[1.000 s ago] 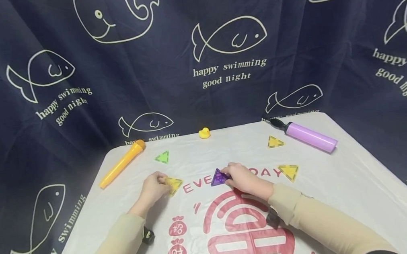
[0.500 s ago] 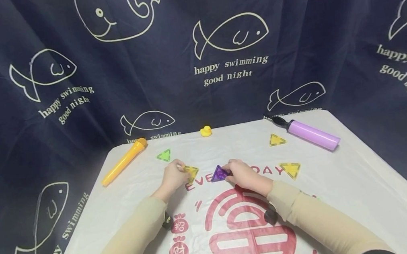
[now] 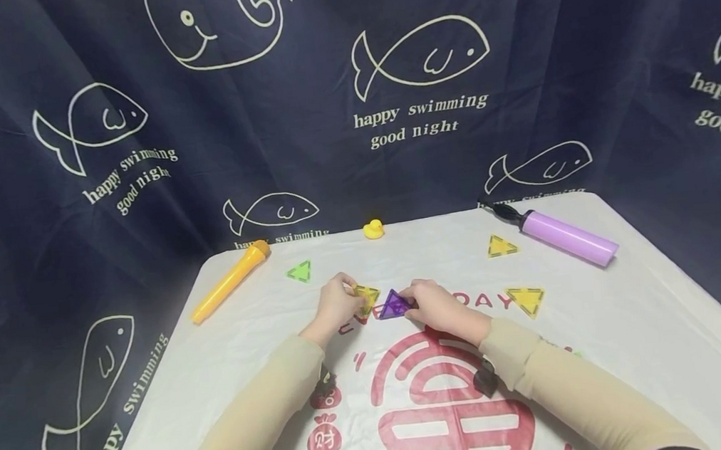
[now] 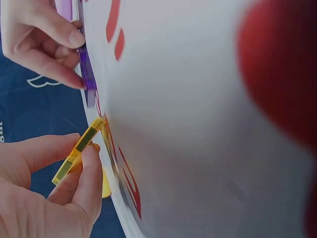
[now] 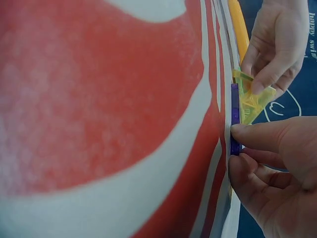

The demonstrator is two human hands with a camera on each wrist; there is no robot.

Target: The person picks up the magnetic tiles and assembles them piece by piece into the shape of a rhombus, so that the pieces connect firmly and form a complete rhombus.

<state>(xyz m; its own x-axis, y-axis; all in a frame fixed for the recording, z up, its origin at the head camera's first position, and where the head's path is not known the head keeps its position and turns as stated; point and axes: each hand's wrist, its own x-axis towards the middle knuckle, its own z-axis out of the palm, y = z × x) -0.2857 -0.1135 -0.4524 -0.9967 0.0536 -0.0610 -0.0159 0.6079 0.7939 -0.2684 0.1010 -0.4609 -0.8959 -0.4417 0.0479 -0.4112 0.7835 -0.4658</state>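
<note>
One yellow triangular tile (image 3: pixel 368 298) is pinched, tilted, between the thumb and fingers of the left hand (image 3: pixel 337 303). Just beside it, with a narrow gap between, the right hand (image 3: pixel 435 304) grips a purple triangular tile (image 3: pixel 394 306), nearly level with the bench (image 3: pixel 652 321). Farther back are an orange microphone (image 3: pixel 230 282), a green triangle (image 3: pixel 300 272), a yellow duck (image 3: pixel 374 229) and a lilac pump (image 3: pixel 569 237); two more yellow triangles (image 3: pixel 526 300) lie to the right.

Red-printed white tabletop (image 3: pixel 660 334) with orange stick (image 3: pixel 230 282); yellow duck (image 3: pixel 374 229); lilac pump (image 3: pixel 570 237); green triangle (image 3: pixel 300 272); two yellow triangles (image 3: pixel 526 300)
</note>
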